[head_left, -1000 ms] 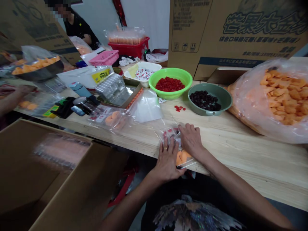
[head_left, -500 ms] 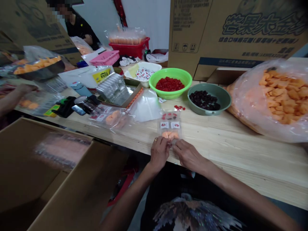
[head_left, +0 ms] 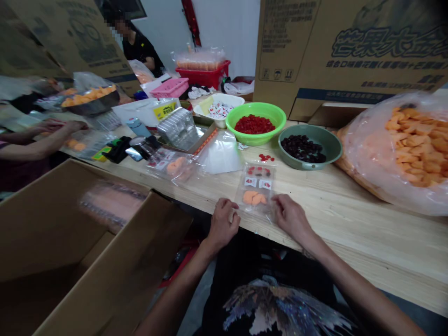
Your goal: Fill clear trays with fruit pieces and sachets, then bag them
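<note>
While our left hand [head_left: 224, 221] sits just beside the lower left corner of the packet [head_left: 258, 190], its thumb stands apart from the curled fingers and we see nothing between them. Our right hand [head_left: 290, 214] bends its fingertips to the packet's right edge; whether they pinch it or only brush it, we cannot tell. To our left, a carton [head_left: 143, 242] holds a blurred, wrapped stack [head_left: 114, 203], and its near end runs out of view.

The packet lies flat on the table [head_left: 332, 210], near the edge: orange slices [head_left: 254, 198] at our end, two sachets [head_left: 250, 182] in the middle, red and dark bits [head_left: 259, 171] at the far end. We judge the step in hand to be squaring the packet, since its contents already sit in rows; the next move seems to call for a light, level hold that keeps those rows. Whether its near end is sealed, we cannot make out.

Beyond lie loose red bits [head_left: 266, 158], then a grey-green bowl [head_left: 310, 164] and a lime bowl [head_left: 255, 136]. At the right, a bulging bag [head_left: 371, 172] is cut off. Farther left, a co-worker's hand [head_left: 75, 126] blurs; goods hide much of the person in black [head_left: 138, 49] at the back.
</note>
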Motion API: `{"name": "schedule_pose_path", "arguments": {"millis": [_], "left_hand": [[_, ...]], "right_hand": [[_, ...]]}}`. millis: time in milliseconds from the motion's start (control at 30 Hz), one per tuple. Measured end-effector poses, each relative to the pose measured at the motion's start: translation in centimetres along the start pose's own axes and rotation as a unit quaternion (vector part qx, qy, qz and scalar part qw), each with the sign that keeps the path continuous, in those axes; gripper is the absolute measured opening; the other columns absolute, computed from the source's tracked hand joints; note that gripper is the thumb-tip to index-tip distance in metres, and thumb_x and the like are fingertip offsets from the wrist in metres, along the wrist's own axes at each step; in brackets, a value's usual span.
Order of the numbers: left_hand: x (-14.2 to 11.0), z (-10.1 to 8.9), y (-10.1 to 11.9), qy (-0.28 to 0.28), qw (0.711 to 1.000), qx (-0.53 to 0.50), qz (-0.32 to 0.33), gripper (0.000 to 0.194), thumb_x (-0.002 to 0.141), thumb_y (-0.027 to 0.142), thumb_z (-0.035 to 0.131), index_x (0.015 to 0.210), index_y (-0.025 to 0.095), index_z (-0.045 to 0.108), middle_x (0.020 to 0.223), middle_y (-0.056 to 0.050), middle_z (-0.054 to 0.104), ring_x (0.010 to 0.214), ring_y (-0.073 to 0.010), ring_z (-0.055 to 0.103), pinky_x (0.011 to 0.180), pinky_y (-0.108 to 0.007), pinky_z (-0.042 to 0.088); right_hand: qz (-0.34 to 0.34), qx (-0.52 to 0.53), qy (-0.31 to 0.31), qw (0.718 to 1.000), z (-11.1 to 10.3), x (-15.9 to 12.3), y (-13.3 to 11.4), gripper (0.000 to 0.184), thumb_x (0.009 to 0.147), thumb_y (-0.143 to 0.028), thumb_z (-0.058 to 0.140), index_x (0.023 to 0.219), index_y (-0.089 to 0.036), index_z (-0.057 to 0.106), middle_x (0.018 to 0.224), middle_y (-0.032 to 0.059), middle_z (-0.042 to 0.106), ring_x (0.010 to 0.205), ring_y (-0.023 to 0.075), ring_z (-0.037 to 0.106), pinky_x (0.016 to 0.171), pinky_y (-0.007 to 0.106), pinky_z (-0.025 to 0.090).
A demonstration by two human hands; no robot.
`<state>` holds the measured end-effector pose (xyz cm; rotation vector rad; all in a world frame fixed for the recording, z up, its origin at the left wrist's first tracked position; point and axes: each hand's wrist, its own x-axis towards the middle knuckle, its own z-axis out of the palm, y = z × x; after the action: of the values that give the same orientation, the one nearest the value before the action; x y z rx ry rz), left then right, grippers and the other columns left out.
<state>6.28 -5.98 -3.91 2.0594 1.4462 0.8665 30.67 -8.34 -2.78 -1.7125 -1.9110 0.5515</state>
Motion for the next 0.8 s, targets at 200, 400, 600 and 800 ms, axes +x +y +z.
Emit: {"name": "schedule_pose_path", "arguments": {"millis": [200,400,600,800], "left_hand": [[2.8,1.4,1.7,-0.066,0.97,-0.053,-0.229,0.015,0.086,0.027,0.06,0.096,0.016,0.06,0.079,-0.002,0.059,0.068,-0.0155,0.054,0.067,-0.029,0.044],[1.1,2.3,3.2,-0.108,0.925,-0.25,-0.264,0.023,0.082,0.034,0.064,0.095,0.015,0.061,0.069,0.002,0.052,0.056,-0.0123,0.052,0.053,-0.025,0.045],[0.4,-1.2,5.0,0.066,0.865,-0.446,-0.22,0.048,0.077,0.03,0.07,0.123,0.017,0.059,0.083,0.001,0.052,0.062,-0.0093,0.05,0.048,-0.02,0.048],[5.0,-6.9,0.6,0.347,0.833,-0.386,-0.189,0.053,0.085,0.031,0.067,0.134,0.019,0.049,0.08,0.004,0.047,0.065,-0.0087,0.048,0.057,-0.018,0.045]], "right_hand": [[0.21,0.077,-0.046,0.974,1.2,4.5,2.0,0.059,0.083,-0.036,0.06,0.135,-0.012,0.049,0.084,0.0088,0.069,0.076,0.0263,0.066,0.068,0.035,0.049],[0.264,0.364,-0.046,0.892,2.1,2.2,1.9,0.066,0.074,-0.056,0.07,0.127,-0.019,0.059,0.119,0.013,0.069,0.099,0.0307,0.068,0.066,0.033,0.057],[0.153,0.422,-0.068,0.891,-0.8,6.9,-2.7,0.076,0.073,-0.053,0.078,0.139,-0.024,0.055,0.135,0.009,0.062,0.113,0.0264,0.062,0.075,0.026,0.055],[0.013,0.431,-0.161,0.888,3.1,21.6,-13.7,0.077,0.068,-0.04,0.076,0.138,-0.016,0.056,0.088,0.0041,0.066,0.07,0.0167,0.06,0.054,0.024,0.044]]}}
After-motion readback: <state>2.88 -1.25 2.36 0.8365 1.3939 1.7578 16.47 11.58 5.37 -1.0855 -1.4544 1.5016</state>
